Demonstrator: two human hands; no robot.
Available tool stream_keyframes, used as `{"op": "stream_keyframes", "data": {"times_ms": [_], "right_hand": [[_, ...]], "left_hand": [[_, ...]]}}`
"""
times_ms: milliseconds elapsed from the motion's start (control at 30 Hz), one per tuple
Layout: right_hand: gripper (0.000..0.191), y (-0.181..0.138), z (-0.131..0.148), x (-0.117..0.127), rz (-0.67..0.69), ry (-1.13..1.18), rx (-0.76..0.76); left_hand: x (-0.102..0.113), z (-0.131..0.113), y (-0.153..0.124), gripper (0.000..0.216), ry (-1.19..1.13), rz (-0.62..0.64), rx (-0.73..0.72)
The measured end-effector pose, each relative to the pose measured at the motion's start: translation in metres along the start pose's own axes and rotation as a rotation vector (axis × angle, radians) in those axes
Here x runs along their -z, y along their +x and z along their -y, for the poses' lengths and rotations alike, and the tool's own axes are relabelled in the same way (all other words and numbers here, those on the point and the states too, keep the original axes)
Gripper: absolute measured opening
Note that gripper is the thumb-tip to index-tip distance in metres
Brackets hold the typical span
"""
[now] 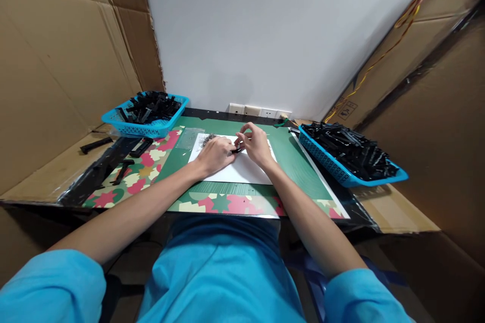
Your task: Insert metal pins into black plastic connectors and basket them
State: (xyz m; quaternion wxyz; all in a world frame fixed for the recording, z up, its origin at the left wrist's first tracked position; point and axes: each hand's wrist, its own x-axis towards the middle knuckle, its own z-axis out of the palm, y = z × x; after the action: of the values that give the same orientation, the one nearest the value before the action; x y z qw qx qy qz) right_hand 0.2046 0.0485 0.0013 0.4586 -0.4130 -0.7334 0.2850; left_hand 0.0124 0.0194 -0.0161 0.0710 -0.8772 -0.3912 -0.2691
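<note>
My left hand [215, 154] rests low over a white sheet [242, 174], closed on a small black plastic piece [236, 151] whose end sticks out past the fingertips. My right hand [256, 144] meets it from the other side, thumb and forefinger pinched together just above the piece. Something tiny and pale seems to be between those fingers, but I cannot make it out. Behind my left hand lies a heap of small dark, metallic-looking bits [208, 139], partly covered by the hand.
A blue basket [151, 129] of black plastic pieces stands at the back left, another basket [329, 161] at the right. Loose black parts [122, 171] lie on the left of the patterned green mat [303, 161]. A clear bag [188, 139] lies beside the sheet. Cardboard walls flank the table.
</note>
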Motion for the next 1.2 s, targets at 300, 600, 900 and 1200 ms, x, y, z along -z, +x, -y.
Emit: {"op": "stream_keyframes", "data": {"times_ms": [300,600,900,1200], "right_hand": [[0.032,0.0017,-0.0059,-0.0006,-0.008,0.020,0.029],[0.032,0.0017,-0.0064,-0.0001,-0.015,0.019,0.034],[0.033,0.0018,-0.0045,-0.0011,-0.013,0.024,0.005],[0.033,0.0004,-0.0003,-0.0003,-0.010,-0.001,-0.010]], "left_hand": [[-0.0014,-0.0003,-0.0004,0.019,-0.009,-0.019,-0.017],[0.0004,-0.0031,0.0001,0.019,-0.019,-0.015,-0.005],[0.0020,-0.0052,-0.0006,0.017,-0.028,-0.011,-0.006],[0.0039,-0.0084,-0.0004,0.019,0.004,0.016,-0.003]]}}
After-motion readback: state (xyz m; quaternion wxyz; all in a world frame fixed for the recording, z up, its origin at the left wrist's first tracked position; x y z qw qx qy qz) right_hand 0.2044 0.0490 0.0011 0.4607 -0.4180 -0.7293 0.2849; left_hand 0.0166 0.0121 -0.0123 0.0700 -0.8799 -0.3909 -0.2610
